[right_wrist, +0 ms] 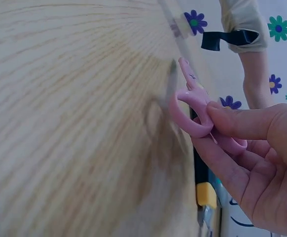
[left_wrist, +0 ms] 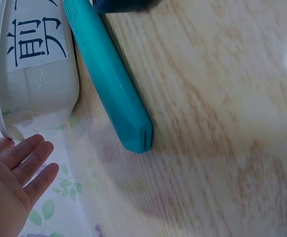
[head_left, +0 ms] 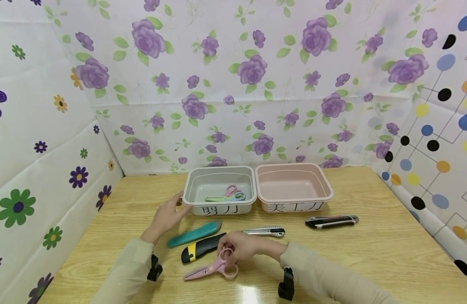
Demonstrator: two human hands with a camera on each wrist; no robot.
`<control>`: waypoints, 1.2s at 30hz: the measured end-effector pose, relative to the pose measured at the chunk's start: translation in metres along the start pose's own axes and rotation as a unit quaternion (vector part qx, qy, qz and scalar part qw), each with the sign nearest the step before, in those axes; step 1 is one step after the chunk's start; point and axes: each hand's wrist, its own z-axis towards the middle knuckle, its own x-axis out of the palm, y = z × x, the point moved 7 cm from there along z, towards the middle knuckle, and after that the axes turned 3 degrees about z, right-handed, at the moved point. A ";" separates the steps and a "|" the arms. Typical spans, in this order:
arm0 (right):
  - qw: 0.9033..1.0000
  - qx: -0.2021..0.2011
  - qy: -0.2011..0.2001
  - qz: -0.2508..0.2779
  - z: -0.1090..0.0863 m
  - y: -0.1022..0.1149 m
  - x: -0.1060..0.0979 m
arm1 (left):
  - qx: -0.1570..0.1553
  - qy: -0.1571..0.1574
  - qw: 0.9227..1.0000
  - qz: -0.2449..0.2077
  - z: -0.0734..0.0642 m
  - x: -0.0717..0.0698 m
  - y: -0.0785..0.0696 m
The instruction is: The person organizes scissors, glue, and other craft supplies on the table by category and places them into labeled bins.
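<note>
My right hand (head_left: 238,247) pinches pink scissors (head_left: 218,269) by one handle loop, between thumb and fingers. In the right wrist view, the scissors (right_wrist: 188,121) are held close over the wooden surface, blades pointing away from the hand. My left hand (head_left: 168,216) touches the left end of a light grey bin (head_left: 219,169), with its thumb at the rim and its fingers fairly straight beside the corner. The left wrist view shows this hand (left_wrist: 15,177) at the bin's labelled wall (left_wrist: 50,91). Inside the bin lie pink scissors (head_left: 231,190) and green-and-blue scissors (head_left: 222,198).
A pink bin (head_left: 294,198) adjoins the grey one on the right. In front lie a teal utility knife (head_left: 195,234), a black-and-yellow one (head_left: 204,247), partly behind the right hand, and a silver one (head_left: 263,231). Another black knife (head_left: 332,221) is farther right. Patterned cloth (head_left: 233,105) surrounds the table (head_left: 389,253).
</note>
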 end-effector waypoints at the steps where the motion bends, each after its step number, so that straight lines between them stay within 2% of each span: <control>1: 1.000 -0.001 -0.002 -0.004 -0.001 0.001 -0.002 | 0.001 -0.001 1.000 0.001 0.000 0.000 0.000; 9: 1.000 0.006 -0.002 -0.009 -0.010 0.008 -0.022 | 0.003 -0.002 1.000 -0.001 0.000 0.000 0.000; 20: 0.997 -0.002 -0.039 -0.062 -0.016 0.020 -0.053 | 0.001 -0.001 1.000 -0.006 0.000 0.001 0.001; 26: 0.998 -0.018 -0.033 -0.056 -0.017 0.029 -0.070 | 0.004 -0.003 1.000 -0.007 0.000 0.000 -0.001; 36: 0.998 -0.017 -0.043 -0.053 -0.021 0.043 -0.092 | -0.001 -0.001 1.000 -0.005 -0.001 -0.002 -0.003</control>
